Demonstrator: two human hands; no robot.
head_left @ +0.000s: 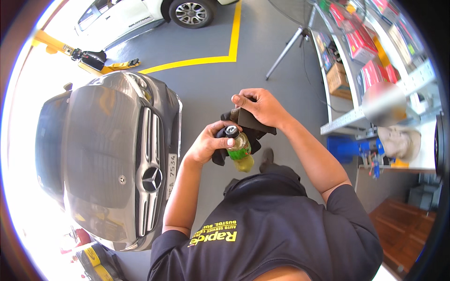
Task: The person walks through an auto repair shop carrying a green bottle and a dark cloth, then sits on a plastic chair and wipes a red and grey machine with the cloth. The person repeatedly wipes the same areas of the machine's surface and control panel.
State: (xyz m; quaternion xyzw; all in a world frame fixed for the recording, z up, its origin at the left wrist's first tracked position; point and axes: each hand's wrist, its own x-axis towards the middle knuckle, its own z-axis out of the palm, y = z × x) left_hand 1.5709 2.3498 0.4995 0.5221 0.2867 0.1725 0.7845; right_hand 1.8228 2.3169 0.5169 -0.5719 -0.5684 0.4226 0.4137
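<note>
- A clear bottle (239, 152) is showing yellow-green liquid, a bright green label and a black cap (231, 131); it is leaning at a slant in front of the person's torso, its cap end pointing away from the body;
- the left hand (206, 144) is grasping the bottle near its neck, the thumb pressing along its near side; some of its fingers are hiding behind the bottle and dark material;
- the right hand (260, 107) is pinching a dark cloth (255, 122), its fingers curling inward just beyond the bottle; the cloth is hanging in folds behind the bottle and covering part of the view between the hands;
- a grey car (101, 150) is standing at the left, its grille facing the person; a white vehicle (124, 18) is standing farther off;
- metal shelving (340, 120) is holding boxes at the right, a blurred pale patch (384, 104) partly covering it; a tripod (285, 52) is standing near the shelving;
- the grey floor (211, 91) is carrying a yellow line (192, 61); strong light is washing out the left edge.
</note>
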